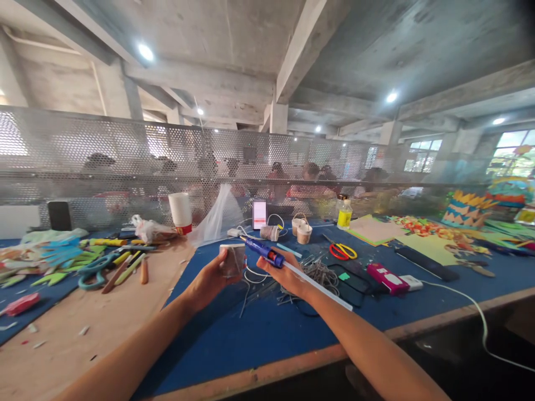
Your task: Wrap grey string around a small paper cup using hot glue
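My left hand [210, 282] is closed around a small brownish-grey cup-like piece [233, 263] with a pale rim, held above the blue table mat [225, 345]. In my right hand [289, 279] is a blue hot glue gun [259, 250], its tip close to the piece's rim. A long translucent glue stick [324, 289] juts from the gun's back over my right wrist. A tangle of grey-brown cord [324, 274] lies beside my right hand. Beyond the hands stand two small basket-like cups [304, 234] and a spool-like roll [270, 233].
Scissors with red and yellow handles [343, 252] and a magenta box [388, 278] lie right; teal scissors [94, 275] and tools lie left. A lit phone [259, 214], stacked paper cups [180, 210] and a yellow-labelled bottle [345, 216] stand behind. A perforated metal screen [234, 161] borders the table.
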The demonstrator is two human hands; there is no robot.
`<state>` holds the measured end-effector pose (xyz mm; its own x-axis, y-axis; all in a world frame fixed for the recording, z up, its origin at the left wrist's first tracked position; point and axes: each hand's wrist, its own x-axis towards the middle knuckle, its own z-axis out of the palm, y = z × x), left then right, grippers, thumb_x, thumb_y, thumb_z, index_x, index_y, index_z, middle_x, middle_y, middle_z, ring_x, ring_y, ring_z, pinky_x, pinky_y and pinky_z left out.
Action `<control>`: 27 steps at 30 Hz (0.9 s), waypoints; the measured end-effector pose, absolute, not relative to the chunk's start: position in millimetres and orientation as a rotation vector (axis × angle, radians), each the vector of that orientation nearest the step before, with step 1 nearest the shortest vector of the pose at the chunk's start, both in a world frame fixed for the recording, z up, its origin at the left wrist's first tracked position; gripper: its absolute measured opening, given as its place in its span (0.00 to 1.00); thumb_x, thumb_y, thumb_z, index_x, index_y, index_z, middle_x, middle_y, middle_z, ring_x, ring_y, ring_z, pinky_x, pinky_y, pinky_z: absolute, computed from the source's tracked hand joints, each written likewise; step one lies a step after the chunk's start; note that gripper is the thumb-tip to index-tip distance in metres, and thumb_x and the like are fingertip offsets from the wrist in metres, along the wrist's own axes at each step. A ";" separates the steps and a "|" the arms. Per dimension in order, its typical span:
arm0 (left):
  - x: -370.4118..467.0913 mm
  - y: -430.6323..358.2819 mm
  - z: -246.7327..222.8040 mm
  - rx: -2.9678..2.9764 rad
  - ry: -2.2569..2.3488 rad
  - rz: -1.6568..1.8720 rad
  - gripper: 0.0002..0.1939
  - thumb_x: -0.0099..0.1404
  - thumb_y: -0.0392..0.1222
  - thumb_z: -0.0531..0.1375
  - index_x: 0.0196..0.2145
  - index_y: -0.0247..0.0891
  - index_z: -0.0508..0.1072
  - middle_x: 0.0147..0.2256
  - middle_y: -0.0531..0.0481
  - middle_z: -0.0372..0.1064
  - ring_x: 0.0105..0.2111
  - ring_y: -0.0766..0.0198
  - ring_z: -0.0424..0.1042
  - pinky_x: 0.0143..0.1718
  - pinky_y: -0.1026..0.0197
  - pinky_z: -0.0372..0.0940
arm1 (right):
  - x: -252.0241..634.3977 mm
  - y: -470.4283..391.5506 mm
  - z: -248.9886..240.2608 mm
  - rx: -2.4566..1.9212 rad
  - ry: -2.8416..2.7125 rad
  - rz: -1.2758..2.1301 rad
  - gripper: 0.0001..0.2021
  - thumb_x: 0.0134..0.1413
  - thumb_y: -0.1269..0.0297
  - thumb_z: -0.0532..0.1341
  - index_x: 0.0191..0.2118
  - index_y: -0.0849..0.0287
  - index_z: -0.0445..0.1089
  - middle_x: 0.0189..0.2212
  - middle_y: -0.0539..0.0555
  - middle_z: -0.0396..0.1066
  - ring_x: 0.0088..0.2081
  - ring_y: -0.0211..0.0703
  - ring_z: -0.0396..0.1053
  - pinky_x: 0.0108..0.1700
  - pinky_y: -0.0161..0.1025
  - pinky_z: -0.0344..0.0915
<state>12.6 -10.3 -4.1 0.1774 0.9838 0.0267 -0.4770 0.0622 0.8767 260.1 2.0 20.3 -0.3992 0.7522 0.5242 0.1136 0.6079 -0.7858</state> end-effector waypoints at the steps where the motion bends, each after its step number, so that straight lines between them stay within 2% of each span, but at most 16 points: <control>1: 12.5 -10.6 -4.7 0.914 0.721 1.263 0.19 0.70 0.52 0.66 0.50 0.34 0.81 0.46 0.37 0.82 0.44 0.51 0.81 0.42 0.55 0.76 | 259.6 1.5 19.9 -0.704 -1.867 0.838 0.21 0.58 0.41 0.67 0.34 0.57 0.73 0.25 0.48 0.68 0.28 0.39 0.63 0.32 0.35 0.62; 7: 13.0 -12.5 -4.3 0.968 0.823 1.332 0.15 0.65 0.48 0.70 0.45 0.35 0.81 0.40 0.41 0.81 0.39 0.55 0.80 0.39 0.58 0.73 | 259.6 5.7 15.6 -0.732 -1.910 0.729 0.21 0.60 0.41 0.66 0.33 0.56 0.71 0.24 0.47 0.66 0.28 0.38 0.61 0.32 0.35 0.60; 13: 15.1 -11.9 -4.2 0.986 0.918 1.366 0.18 0.59 0.47 0.74 0.43 0.35 0.80 0.36 0.45 0.80 0.36 0.56 0.79 0.33 0.60 0.69 | 258.7 7.8 12.1 -0.727 -2.001 0.613 0.21 0.62 0.42 0.64 0.32 0.57 0.71 0.26 0.48 0.67 0.29 0.38 0.61 0.33 0.35 0.59; 21: 16.3 -14.0 -3.3 0.944 0.872 1.352 0.14 0.61 0.42 0.71 0.43 0.35 0.80 0.37 0.43 0.81 0.36 0.53 0.80 0.34 0.58 0.70 | 257.9 5.0 11.8 -0.726 -2.026 0.627 0.20 0.63 0.42 0.64 0.35 0.57 0.74 0.28 0.49 0.70 0.30 0.40 0.64 0.34 0.36 0.61; 27: 16.7 -14.1 -4.4 0.935 0.872 1.335 0.12 0.65 0.44 0.67 0.45 0.37 0.80 0.37 0.43 0.82 0.36 0.53 0.80 0.36 0.57 0.72 | 256.2 3.5 10.7 -0.730 -2.042 0.620 0.21 0.63 0.41 0.64 0.35 0.57 0.74 0.28 0.48 0.71 0.30 0.39 0.64 0.33 0.35 0.62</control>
